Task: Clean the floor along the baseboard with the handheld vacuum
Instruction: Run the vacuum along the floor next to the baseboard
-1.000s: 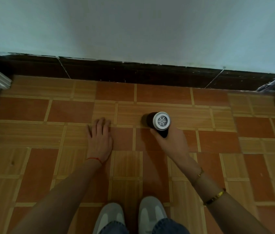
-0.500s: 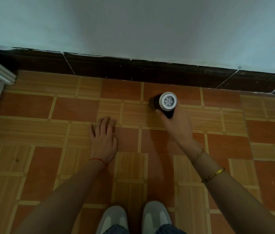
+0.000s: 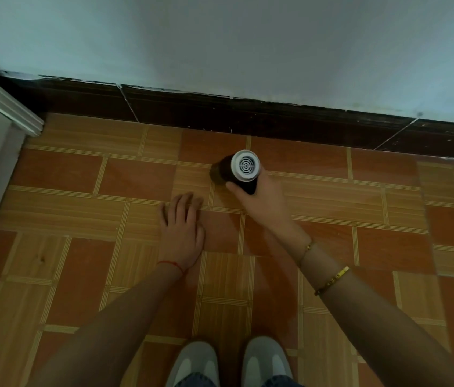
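- Here the small black handheld vacuum with a round white vented end cap [image 3: 244, 170] stands nearly on end over the floor, cap facing up toward the camera, its dark body pointing down at a tan wood-grain tile.
- It sits a short way out from the dark brown baseboard [image 3: 248, 118], not touching it as far as the view shows; whether its lower end meets the floor is hidden by the body itself.
- The right hand [image 3: 265, 196] grips the vacuum from the near side, with the thumb lying against the left of the dark body and the fingers [image 3: 262, 174] curled round the right, mostly hidden behind it.
- The right wrist carries a thin gold chain bracelet [image 3: 307, 247] and, further up the forearm, a gold and dark bangle [image 3: 332, 280].
- The left hand [image 3: 182, 227] lies flat on the floor just to the left and nearer than the vacuum, palm down, fingers straight and close together, holding nothing.
- A thin red string [image 3: 172, 265] circles the left wrist.
- The floor of orange-red and tan wood-pattern tiles [image 3: 80, 275] runs up to the baseboard, above which rises a pale bluish wall [image 3: 248, 43].
- A white moulded door frame [image 3: 2, 101] stands at the left edge.
- Two grey and white shoes [image 3: 228, 364] show at the bottom, toes toward the wall, with blue denim hems beside them.
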The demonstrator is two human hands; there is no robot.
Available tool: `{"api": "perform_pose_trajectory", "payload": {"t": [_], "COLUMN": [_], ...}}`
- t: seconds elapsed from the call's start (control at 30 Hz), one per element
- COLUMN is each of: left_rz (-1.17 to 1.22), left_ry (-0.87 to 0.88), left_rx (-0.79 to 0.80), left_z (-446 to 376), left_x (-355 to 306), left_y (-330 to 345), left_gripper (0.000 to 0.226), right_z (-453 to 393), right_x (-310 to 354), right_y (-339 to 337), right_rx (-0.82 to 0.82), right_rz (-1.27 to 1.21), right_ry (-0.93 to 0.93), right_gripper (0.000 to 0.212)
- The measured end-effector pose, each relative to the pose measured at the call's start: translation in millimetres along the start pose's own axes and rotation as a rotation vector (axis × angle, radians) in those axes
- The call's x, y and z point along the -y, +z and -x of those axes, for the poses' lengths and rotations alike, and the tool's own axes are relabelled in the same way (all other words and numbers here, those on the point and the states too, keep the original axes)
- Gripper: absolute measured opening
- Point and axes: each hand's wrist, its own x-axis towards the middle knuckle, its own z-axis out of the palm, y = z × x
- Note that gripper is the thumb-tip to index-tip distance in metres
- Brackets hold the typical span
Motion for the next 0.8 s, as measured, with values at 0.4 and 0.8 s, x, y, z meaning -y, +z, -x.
{"api": "perform_pose_trajectory", "payload": {"t": [0.4,0.8], "left_rz": [0.724,1.657], "left_ry": [-0.376,-0.690], "left_rx": [0.014,0.127], "left_z": [-24,-26], "left_x": [-27,-63], "left_y": [-51,-101], "left_gripper": [0.042,0.036], "right_z": [29,59], "right_x": [9,25], "right_y": [-42,-25], "right_rx": [0.238,0.488], "right_rz": [-0.991,-1.131], "right_ry": [0.610,0.512], "right_gripper": [0.027,0.035]}}
